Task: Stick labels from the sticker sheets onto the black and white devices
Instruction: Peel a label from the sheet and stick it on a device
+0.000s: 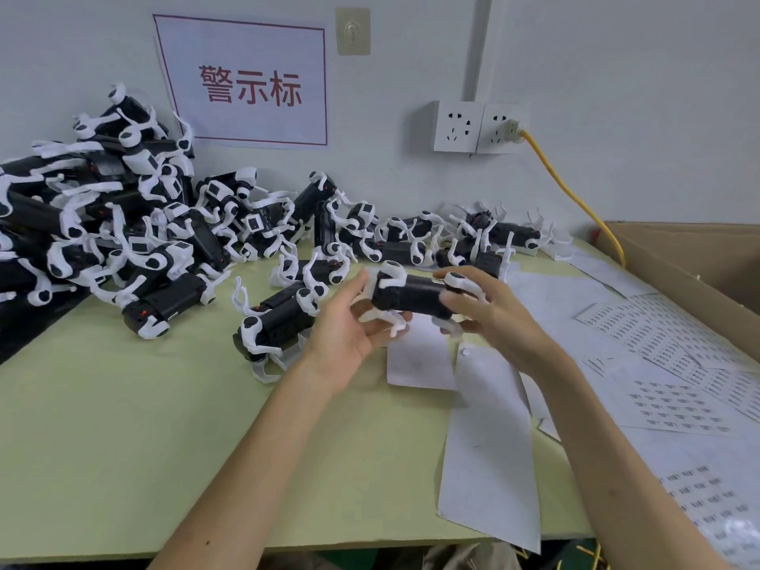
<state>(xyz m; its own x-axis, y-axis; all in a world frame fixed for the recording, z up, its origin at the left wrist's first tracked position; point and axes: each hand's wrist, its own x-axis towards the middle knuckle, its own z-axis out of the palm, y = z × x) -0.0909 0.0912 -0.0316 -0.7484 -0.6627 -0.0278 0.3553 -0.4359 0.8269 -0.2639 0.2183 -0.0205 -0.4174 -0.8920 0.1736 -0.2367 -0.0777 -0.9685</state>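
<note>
Two hands hold one black and white device (pixel 415 296) just above the pale green table (pixel 123 425). The left hand (pixel 353 327) cups its left end, thumb above and fingers curled beneath. The right hand (pixel 489 310) wraps its fingers over the right end. A heap of like devices (pixel 123 224) lies far left, and sticker sheets (pixel 674 376) are spread at right beside a cardboard box (pixel 699 261).
</note>
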